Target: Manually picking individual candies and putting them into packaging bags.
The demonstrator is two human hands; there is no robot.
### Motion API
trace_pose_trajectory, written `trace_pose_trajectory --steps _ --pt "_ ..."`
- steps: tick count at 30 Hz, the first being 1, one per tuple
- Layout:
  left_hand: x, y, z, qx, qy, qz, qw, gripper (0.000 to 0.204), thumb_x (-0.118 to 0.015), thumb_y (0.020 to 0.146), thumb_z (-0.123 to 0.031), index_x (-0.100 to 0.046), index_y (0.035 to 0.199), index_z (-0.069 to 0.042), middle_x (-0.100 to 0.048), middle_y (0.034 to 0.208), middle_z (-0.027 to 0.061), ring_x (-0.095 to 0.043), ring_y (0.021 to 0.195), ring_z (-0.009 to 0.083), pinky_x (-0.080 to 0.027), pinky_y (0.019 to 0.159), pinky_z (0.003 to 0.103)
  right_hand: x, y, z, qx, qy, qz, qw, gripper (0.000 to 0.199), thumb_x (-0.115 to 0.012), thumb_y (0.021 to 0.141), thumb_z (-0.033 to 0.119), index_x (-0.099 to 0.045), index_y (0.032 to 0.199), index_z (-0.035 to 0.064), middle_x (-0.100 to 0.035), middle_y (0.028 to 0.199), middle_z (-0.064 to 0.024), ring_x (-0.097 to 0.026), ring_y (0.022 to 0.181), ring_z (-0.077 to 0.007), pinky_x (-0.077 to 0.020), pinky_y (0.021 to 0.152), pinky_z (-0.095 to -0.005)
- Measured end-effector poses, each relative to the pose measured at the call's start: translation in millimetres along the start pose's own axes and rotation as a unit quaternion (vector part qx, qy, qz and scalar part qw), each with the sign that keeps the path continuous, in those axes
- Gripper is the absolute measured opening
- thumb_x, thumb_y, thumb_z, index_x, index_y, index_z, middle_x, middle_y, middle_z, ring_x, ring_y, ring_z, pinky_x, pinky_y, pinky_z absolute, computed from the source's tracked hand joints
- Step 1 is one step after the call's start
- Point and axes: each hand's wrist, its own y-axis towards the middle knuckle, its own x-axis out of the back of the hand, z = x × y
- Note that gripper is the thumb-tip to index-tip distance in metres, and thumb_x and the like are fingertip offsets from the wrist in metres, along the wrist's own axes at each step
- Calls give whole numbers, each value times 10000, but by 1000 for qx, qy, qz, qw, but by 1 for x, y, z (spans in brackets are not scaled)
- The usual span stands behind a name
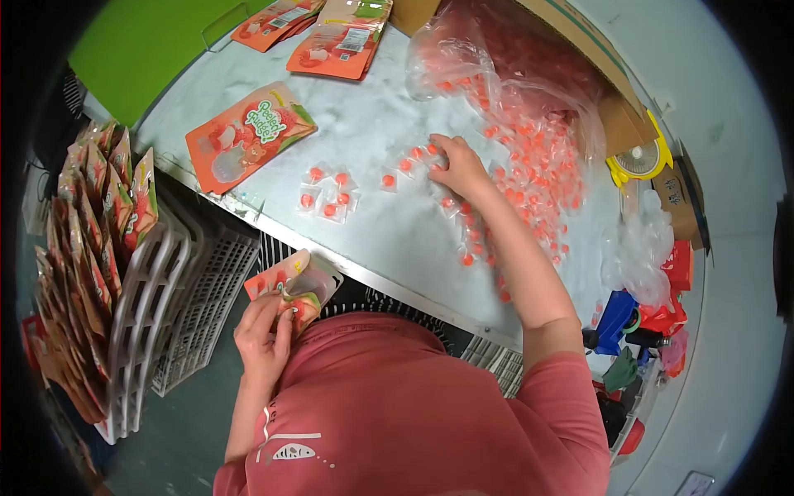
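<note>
My left hand [263,335] holds an orange stand-up pouch [295,285] with its mouth spread wide, just below the table's front edge. My right hand [457,165] reaches out over the pale table [389,240] and rests palm down on a few small clear-wrapped orange candies [418,155]. Several more of these candies [328,192] lie in a loose cluster to the left of that hand. To its right spreads a big heap of the same candies [529,178], spilling from a clear plastic bag [496,58].
An empty orange pouch [248,136] lies flat at the table's left; more pouches [339,37] are stacked at the back. A white crate [145,322] at my left holds several filled pouches upright. A cardboard box [616,107] and a yellow scale [641,161] stand at the right.
</note>
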Motion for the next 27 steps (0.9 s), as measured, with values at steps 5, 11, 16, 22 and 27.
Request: trace_pose_trajectory --steps 5,11,16,22,27 --pt "0 0 -3 -6 -2 -13 1000 152 -680 846 12 -686 995 40 -688 1000 159 -676 821 270 -533 716 326 4 -13 30 -3 4 -115 993 1032 -863 671 502 -407 1485 60 -475 1307 -177 -633 1067 -294 -509 959 -370" --pt "0 -2 2 -1 1 -7 1000 151 -682 849 0 -685 994 41 -686 1004 167 -677 830 281 -534 720 331 -11 -10 67 -36 -48 -70 996 1094 -835 652 611 -413 1468 16 -451 1324 -175 -611 1118 -303 -508 957 -394" --pt "2 -4 3 6 2 -10 1000 152 -679 849 7 -682 996 44 -685 1003 170 -680 835 283 -535 724 329 -15 18 67 -38 29 -54 997 1026 -825 665 600 -478 1417 -4 -475 1302 -187 -592 1151 -320 -502 959 -396" --pt "-1 -6 -1 19 -11 0 1000 169 -692 833 14 -684 999 41 -691 1006 175 -691 883 302 -550 764 343 -21 54 66 12 84 -102 991 908 -807 715 535 -515 1397 10 -492 1322 -214 -570 1182 -352 -470 1001 -397" --pt "1 -11 -3 39 -14 3 999 181 -692 825 28 -687 1005 41 -691 1009 180 -695 954 317 -555 828 362 -16 31 49 45 87 -203 974 695 -772 812 388 -553 1370 37 -529 1300 -194 -613 1111 -298 -505 926 -372"
